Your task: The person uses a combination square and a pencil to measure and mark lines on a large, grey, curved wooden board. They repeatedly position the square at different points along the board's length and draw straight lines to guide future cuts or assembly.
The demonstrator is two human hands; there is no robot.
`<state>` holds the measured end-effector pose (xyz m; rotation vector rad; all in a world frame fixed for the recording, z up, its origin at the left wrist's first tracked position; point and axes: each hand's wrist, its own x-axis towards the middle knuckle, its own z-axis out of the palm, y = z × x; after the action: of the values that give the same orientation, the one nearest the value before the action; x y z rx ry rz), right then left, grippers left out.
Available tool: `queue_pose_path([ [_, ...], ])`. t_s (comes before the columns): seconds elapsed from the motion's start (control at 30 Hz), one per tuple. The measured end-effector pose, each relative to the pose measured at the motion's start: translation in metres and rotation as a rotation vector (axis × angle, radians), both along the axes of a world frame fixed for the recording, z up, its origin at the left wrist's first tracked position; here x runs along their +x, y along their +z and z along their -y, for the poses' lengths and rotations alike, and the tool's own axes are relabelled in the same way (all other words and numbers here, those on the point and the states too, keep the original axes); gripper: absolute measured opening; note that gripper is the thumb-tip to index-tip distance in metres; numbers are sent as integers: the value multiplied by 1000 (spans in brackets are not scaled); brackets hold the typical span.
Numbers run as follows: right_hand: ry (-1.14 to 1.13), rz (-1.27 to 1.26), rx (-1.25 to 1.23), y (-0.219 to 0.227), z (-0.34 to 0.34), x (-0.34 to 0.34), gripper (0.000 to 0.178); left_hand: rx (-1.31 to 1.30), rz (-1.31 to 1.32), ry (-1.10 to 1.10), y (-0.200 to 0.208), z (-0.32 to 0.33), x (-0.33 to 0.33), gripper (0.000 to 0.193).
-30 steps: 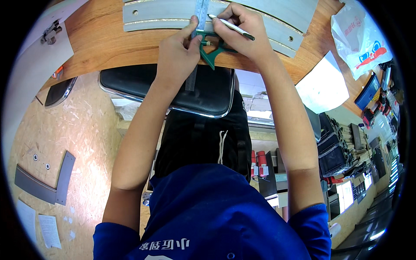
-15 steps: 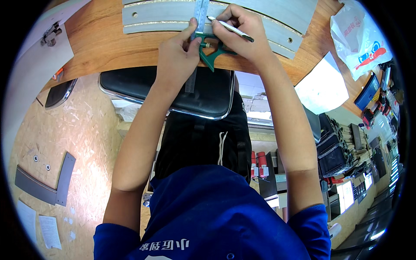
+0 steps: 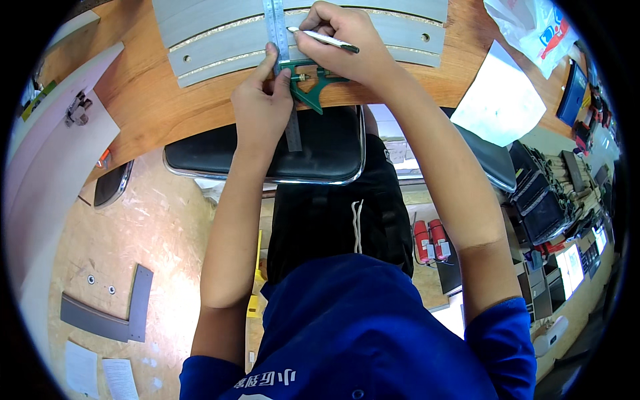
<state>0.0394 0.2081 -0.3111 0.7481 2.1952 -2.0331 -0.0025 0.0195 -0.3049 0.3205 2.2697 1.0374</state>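
A grey grooved board (image 3: 220, 56) lies on the wooden table. Across it rests a combination square, its steel rule (image 3: 276, 33) over the board and its green head (image 3: 309, 95) at the board's near edge. My left hand (image 3: 263, 100) is closed on the square, thumb by the green head and index finger along the rule; the rule's lower end sticks out past the table edge. In my right hand (image 3: 350, 47) is a white pen (image 3: 328, 41) with a dark end, held in a writing grip. Its tip is close to the rule's right edge; whether it touches the board I cannot tell.
Right of the board lie a sheet of white paper (image 3: 501, 97) and a white plastic bag (image 3: 527, 30). A white panel with a metal hinge (image 3: 79, 109) stands at the left. Below the table edge is a black stool seat (image 3: 327, 147). Red fire extinguishers (image 3: 423, 241) stand lower down.
The whole view has shifted, so the board and both hands appear farther left. My hands keep the same grips on the square and pen; the pen stays beside the rule.
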Motion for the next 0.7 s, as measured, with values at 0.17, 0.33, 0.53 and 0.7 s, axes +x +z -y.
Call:
queue_pose_path([
  [0.17, -50, -7, -35, 1, 2, 0, 17, -29, -12, -32, 1, 1, -1, 45],
  [0.33, -82, -31, -19, 1, 4, -3, 18, -13, 11, 4, -1, 2, -1, 44],
  [0.53, -135, -53, -20, -4, 7, -5, 18, -8, 8, -2, -2, 3, -1, 44],
  [0.7, -163, -63, 28, -7, 9, -5, 19, -7, -4, -3, 0, 2, -1, 44],
])
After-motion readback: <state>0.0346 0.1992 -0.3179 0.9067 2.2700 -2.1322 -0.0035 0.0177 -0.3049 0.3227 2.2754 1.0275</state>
